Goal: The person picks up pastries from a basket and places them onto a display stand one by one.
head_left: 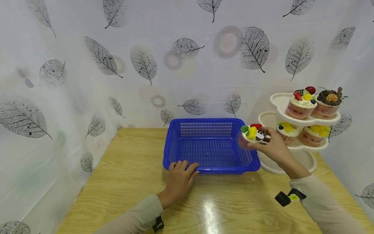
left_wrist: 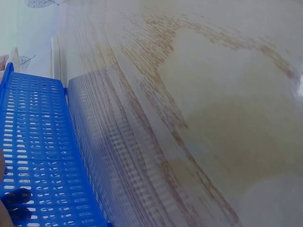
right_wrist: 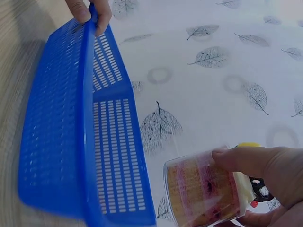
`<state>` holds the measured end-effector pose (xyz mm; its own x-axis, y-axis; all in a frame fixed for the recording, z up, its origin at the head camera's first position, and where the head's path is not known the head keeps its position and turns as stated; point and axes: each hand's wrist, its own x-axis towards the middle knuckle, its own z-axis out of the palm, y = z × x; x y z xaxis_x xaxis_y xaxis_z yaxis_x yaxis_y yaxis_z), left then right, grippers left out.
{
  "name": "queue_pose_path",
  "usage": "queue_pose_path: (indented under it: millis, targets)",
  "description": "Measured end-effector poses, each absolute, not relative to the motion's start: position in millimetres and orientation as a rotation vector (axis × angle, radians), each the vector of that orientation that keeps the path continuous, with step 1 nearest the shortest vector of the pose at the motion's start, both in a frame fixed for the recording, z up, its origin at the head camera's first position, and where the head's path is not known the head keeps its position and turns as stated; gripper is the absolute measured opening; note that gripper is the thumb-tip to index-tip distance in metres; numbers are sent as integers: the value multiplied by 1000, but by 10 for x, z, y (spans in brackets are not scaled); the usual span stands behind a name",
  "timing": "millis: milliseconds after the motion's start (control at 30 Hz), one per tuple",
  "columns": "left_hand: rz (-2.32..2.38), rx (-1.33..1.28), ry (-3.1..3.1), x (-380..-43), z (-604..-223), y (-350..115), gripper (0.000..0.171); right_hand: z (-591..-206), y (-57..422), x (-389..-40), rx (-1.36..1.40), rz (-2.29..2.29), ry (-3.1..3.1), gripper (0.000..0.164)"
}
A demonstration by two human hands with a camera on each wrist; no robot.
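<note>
My right hand (head_left: 273, 146) grips a clear cup of layered cake (right_wrist: 203, 189) topped with cream, yellow fruit, a strawberry and chocolate pieces. In the head view the cake cup overlaps the right end of a blue plastic basket (head_left: 204, 169). My left hand (head_left: 180, 177) holds the basket's near rim; in the right wrist view its fingers (right_wrist: 102, 14) go over the rim with the thumb on the outside. The basket's perforated side (left_wrist: 42, 142) fills the left of the left wrist view.
A cream tiered stand (head_left: 304, 122) stands on the right of the wooden table (head_left: 131, 195). Its top tier holds a fruit cake cup (head_left: 301, 109) and a chocolate one (head_left: 325, 109). Two more cake cups sit on the middle tier. A leaf-patterned curtain (head_left: 187, 78) hangs behind.
</note>
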<state>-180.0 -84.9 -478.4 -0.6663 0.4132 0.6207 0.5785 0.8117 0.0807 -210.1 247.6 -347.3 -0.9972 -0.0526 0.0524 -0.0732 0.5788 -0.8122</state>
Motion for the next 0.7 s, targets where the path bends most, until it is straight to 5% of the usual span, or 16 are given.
queue_pose_path:
  millis: [700]
  targets:
    - [-356, -747, -2396, -1793, -4764, -845, 27, -3858, 3374, -1451, -161, 1369, -2878, 85]
